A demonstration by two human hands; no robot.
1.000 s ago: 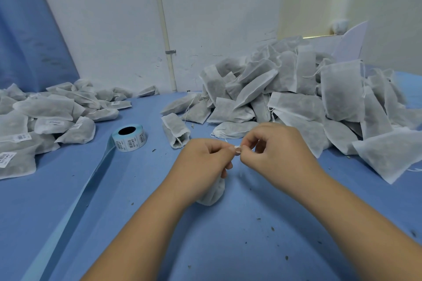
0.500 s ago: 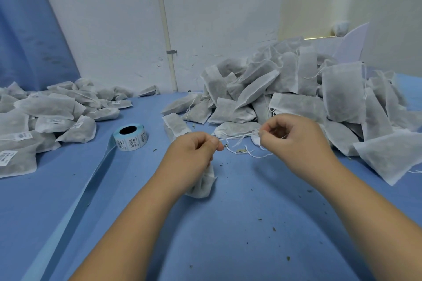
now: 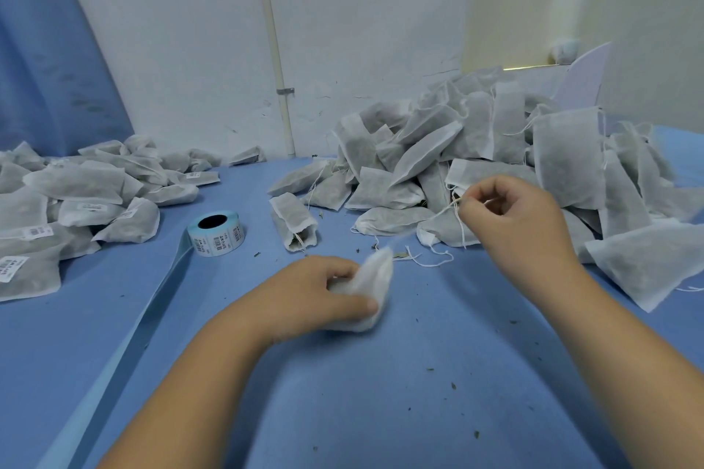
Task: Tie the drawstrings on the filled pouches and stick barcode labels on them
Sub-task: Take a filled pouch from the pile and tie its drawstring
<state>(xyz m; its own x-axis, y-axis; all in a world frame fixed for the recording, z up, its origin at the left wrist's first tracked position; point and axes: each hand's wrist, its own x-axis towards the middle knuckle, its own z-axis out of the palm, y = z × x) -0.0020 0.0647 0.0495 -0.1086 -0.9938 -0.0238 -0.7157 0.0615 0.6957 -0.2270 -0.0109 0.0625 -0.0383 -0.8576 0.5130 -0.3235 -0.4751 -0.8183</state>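
Note:
My left hand [image 3: 316, 293] grips a small white fabric pouch [image 3: 371, 287] low over the blue table, its top bunched and blurred. My right hand [image 3: 522, 221] is raised to the right and pinches that pouch's thin white drawstring [image 3: 459, 219], which runs taut from the pouch up to my fingers. A roll of barcode labels [image 3: 217, 234] lies on its side to the left, with its blue backing strip [image 3: 125, 335] trailing toward me. One loose pouch [image 3: 293, 221] lies open-ended between the roll and my hands.
A tall heap of unlabelled filled pouches [image 3: 495, 164] fills the right back of the blue table [image 3: 381, 411]. Labelled pouches [image 3: 76, 202] are piled at the left. A white wall with a pipe [image 3: 272, 49] stands behind. Herb crumbs dot the table.
My hands were together at the pouch's mouth; since then they have drawn apart. The right hand pulled the drawstring up and right, and the left hand sank with the pouch.

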